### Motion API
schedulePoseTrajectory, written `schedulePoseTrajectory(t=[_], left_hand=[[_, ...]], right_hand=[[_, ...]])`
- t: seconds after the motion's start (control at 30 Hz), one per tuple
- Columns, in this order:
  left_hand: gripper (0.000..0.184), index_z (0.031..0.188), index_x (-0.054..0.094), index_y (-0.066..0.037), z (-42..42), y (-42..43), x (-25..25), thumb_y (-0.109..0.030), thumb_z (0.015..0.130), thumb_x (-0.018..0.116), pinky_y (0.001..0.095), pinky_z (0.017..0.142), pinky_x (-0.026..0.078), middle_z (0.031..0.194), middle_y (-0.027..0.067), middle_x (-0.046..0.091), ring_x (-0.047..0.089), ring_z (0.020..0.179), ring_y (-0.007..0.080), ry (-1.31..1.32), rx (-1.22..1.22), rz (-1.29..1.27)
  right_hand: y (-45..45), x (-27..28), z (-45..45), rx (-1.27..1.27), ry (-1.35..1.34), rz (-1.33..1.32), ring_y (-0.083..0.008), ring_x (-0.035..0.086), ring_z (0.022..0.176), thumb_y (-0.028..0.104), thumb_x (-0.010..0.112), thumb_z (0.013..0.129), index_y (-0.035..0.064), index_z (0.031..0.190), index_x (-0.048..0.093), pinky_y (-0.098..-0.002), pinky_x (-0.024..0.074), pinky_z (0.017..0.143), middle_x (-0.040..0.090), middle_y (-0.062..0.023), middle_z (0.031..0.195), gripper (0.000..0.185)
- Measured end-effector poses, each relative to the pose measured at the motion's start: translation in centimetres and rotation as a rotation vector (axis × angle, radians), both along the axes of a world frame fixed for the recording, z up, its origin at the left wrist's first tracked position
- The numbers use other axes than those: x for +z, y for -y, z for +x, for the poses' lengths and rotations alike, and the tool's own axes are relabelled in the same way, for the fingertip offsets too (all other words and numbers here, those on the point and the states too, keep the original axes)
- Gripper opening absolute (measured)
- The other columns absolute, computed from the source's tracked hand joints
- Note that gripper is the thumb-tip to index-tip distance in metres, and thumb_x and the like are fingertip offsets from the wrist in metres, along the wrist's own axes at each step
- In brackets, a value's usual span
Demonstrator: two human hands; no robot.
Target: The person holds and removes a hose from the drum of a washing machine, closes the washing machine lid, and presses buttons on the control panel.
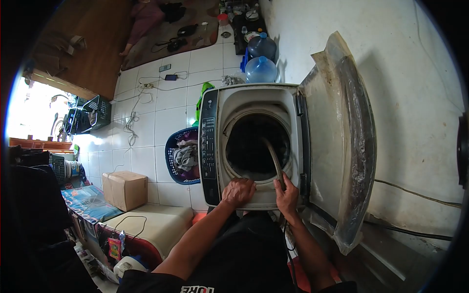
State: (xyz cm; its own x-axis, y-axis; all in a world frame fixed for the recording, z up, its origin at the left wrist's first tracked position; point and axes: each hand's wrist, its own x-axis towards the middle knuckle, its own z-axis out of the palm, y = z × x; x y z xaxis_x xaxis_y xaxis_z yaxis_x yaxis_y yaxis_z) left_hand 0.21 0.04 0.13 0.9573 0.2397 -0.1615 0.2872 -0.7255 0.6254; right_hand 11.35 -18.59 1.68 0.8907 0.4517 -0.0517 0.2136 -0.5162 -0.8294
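A top-loading washing machine [234, 95] stands in front of me, its lid [337, 146] raised toward the wall on the right. My right hand [287, 195] is closed around a hose [274, 158] at the near right corner of the opening. From there the hose curves down into the dark drum [249, 141], where its end is hard to make out. My left hand [239, 192] lies on the near rim of the machine, fingers curled over the edge. Whatever is deep inside the drum is too dark to see.
A blue laundry basket [171, 171] with clothes stands left of the machine. Behind it are two water jugs [261, 69]. A cardboard box [125, 189] sits to the left, and cables [131, 122] lie on the tiles. A person's leg [139, 34] shows on the far rug.
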Motion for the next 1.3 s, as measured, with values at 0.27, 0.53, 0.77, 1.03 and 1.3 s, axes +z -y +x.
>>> schedulePoseTrajectory(t=[0.27, 0.53, 0.77, 1.03, 1.3], left_hand=[[0.025, 0.089, 0.069, -0.005, -0.09, 0.06, -0.03, -0.026, 0.101, 0.06, 0.0493, 0.082, 0.057, 0.083, 0.0181, 0.074, 0.073, 0.081, 0.038, 0.058, 0.015, 0.043], [0.024, 0.088, 0.068, -0.005, -0.1, 0.04, -0.09, -0.025, 0.1, 0.061, 0.0493, 0.081, 0.057, 0.081, 0.0178, 0.073, 0.073, 0.079, 0.0376, 0.074, 0.021, 0.036], [0.023, 0.086, 0.067, -0.005, -0.11, 0.05, -0.08, -0.023, 0.099, 0.062, 0.0493, 0.079, 0.057, 0.079, 0.0176, 0.073, 0.073, 0.078, 0.0372, 0.098, 0.027, 0.02], [0.024, 0.086, 0.068, -0.005, -0.1, 0.1, -0.17, -0.024, 0.099, 0.062, 0.0488, 0.081, 0.057, 0.08, 0.0174, 0.073, 0.073, 0.079, 0.0372, 0.101, 0.041, 0.017], [0.025, 0.086, 0.068, -0.005, -0.06, 0.08, 0.24, -0.025, 0.1, 0.061, 0.0488, 0.084, 0.057, 0.082, 0.0183, 0.073, 0.073, 0.082, 0.0369, 0.054, 0.04, 0.015]], right_hand=[[0.01, 0.24, -0.14, -0.025, -0.046, -0.009, -0.0233, 0.063, 0.055, 0.032, 0.07, 0.104, 0.0046, 0.138, 0.069, -0.039, 0.0479, 0.055, 0.069, -0.0197, 0.076, 0.044], [-0.15, 0.31, -0.12, -0.019, 0.003, 0.038, -0.0248, 0.068, 0.061, 0.032, 0.07, 0.104, 0.0035, 0.137, 0.068, -0.0385, 0.0509, 0.059, 0.07, -0.019, 0.077, 0.044], [-0.06, 0.23, 0.0, -0.007, -0.033, 0.021, -0.0246, 0.069, 0.062, 0.031, 0.071, 0.103, 0.0022, 0.137, 0.068, -0.0381, 0.0515, 0.06, 0.07, -0.0187, 0.078, 0.044], [0.07, 0.18, 0.01, 0.006, -0.042, -0.013, -0.0216, 0.066, 0.059, 0.029, 0.07, 0.104, 0.0022, 0.137, 0.068, -0.0372, 0.05, 0.058, 0.068, -0.0166, 0.075, 0.043], [-0.26, 0.45, 0.01, 0.014, -0.032, 0.025, -0.0206, 0.066, 0.06, 0.028, 0.07, 0.103, 0.0025, 0.137, 0.068, -0.0373, 0.0499, 0.059, 0.069, -0.0164, 0.075, 0.042]])
